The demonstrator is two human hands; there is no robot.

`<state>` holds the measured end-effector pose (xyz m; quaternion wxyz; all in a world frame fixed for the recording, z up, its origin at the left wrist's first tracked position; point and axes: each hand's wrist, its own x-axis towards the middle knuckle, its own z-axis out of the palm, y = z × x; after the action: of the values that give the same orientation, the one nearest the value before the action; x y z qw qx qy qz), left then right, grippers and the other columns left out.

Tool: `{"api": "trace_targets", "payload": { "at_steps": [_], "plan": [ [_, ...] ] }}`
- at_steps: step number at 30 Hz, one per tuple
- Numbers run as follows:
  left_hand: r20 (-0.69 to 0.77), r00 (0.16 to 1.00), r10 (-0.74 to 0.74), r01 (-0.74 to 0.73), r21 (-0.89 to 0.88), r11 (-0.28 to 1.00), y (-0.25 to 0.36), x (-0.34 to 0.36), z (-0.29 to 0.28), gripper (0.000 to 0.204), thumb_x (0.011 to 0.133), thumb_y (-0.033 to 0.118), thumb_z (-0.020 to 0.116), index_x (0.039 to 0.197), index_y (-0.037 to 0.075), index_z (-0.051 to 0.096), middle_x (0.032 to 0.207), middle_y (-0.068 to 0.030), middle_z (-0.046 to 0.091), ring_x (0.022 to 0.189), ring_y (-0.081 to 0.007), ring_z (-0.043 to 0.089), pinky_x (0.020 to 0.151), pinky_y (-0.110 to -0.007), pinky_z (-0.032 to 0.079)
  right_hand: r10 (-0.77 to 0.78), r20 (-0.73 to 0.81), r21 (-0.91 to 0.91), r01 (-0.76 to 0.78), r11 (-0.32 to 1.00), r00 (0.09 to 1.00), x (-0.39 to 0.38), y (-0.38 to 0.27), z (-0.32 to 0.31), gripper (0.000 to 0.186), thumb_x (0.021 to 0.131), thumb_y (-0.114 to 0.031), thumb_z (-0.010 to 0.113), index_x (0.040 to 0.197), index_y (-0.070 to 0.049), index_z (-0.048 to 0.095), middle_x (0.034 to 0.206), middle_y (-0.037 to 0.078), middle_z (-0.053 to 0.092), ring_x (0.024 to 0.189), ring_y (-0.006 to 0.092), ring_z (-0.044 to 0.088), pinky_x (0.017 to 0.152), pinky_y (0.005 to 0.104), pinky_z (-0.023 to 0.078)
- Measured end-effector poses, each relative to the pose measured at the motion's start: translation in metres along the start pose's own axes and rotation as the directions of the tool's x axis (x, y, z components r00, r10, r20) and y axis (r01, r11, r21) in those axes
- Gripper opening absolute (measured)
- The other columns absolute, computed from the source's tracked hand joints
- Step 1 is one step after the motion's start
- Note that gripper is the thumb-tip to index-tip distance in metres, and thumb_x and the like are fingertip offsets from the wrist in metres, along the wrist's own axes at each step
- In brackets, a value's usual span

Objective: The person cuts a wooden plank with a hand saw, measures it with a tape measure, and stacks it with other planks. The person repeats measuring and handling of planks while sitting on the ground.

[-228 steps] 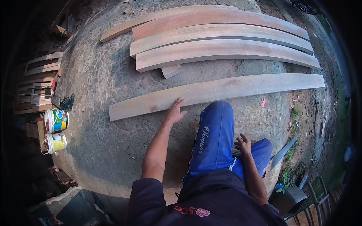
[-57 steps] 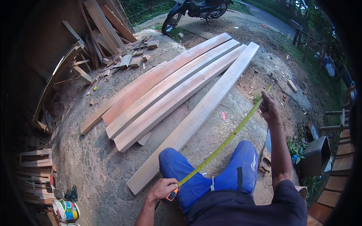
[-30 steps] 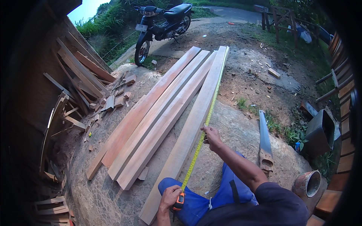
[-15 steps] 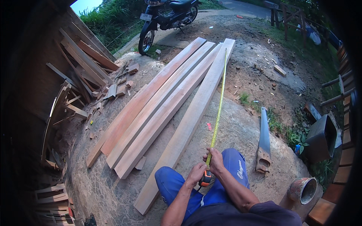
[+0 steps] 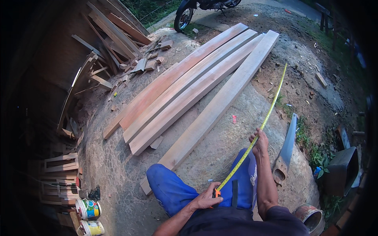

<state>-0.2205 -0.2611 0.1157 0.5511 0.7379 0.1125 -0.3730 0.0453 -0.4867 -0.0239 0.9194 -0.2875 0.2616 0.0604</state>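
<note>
My left hand [image 5: 205, 198] grips an orange-and-black tape measure case [image 5: 216, 195] low over my lap. My right hand [image 5: 260, 143] holds the extended yellow blade [image 5: 271, 104] farther along, above my right knee; the blade reaches toward the upper right, beside a long pale plank [image 5: 218, 106]. More long boards [image 5: 181, 94], pale and reddish, lie side by side left of that plank. A handsaw [image 5: 287, 143] with a wooden handle lies on the ground to the right of my right hand.
Scrap timber [image 5: 114, 39] leans at the upper left, with offcuts [image 5: 149, 65] on cracked concrete. Small wooden frames [image 5: 59, 165] and two buckets [image 5: 88, 210] sit lower left. A motorbike [image 5: 185, 17] stands beyond the boards. A metal container [image 5: 336, 171] and round bucket [image 5: 309, 218] are at right.
I went from an empty-handed crouch to holding the extended tape. Since the last frame my hands have moved apart, right hand forward and right; the blade has swung rightward, off the plank.
</note>
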Motion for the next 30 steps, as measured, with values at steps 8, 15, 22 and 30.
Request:
{"api": "trace_targets", "payload": {
  "at_steps": [8,15,22,30],
  "plan": [
    [0.046,0.999,0.013,-0.016,0.062,0.998,0.009,0.012,-0.012,0.086,0.087,0.034,0.072,0.152,0.004,0.025,0.107,-0.0138,0.059,0.083,-0.0202,0.061,0.065,-0.034,0.054,-0.082,-0.067,0.038,0.085,0.996,0.994,0.016,-0.035,-0.024,0.023,0.107,-0.026,0.055,0.116,-0.005,0.059,0.082,0.002,0.056,0.068,0.0159,0.055,0.062,0.0337,0.049],
    [0.101,0.995,0.011,-0.024,0.127,0.992,0.007,0.022,-0.040,0.085,0.086,0.032,0.073,0.153,0.010,0.025,0.122,-0.0157,0.058,0.096,-0.0222,0.063,0.067,-0.035,0.059,-0.060,0.018,0.035,0.059,0.998,0.998,-0.026,-0.015,-0.023,0.022,0.105,-0.024,0.058,0.115,-0.005,0.060,0.082,0.003,0.059,0.071,0.0177,0.060,0.070,0.0363,0.056],
    [0.106,0.994,0.040,-0.039,-0.010,0.999,0.009,0.045,-0.062,0.086,0.087,0.027,0.073,0.153,0.013,0.019,0.111,-0.0120,0.060,0.095,-0.0210,0.063,0.067,-0.039,0.061,0.220,0.042,-0.243,-0.204,0.948,0.975,-0.144,0.073,0.013,0.019,0.102,-0.025,0.062,0.109,-0.009,0.065,0.090,0.006,0.068,0.091,0.0238,0.067,0.084,0.0454,0.052],
    [0.127,0.985,0.113,-0.104,-0.077,0.992,0.004,0.055,-0.077,0.090,0.088,0.024,0.074,0.155,0.014,0.015,0.105,-0.0109,0.061,0.094,-0.0216,0.063,0.067,-0.042,0.062,0.127,0.011,-0.185,-0.123,0.975,0.992,-0.158,0.101,0.036,0.025,0.103,-0.029,0.061,0.113,-0.007,0.064,0.090,0.005,0.065,0.087,0.0216,0.066,0.078,0.0404,0.055]
  ]
}}
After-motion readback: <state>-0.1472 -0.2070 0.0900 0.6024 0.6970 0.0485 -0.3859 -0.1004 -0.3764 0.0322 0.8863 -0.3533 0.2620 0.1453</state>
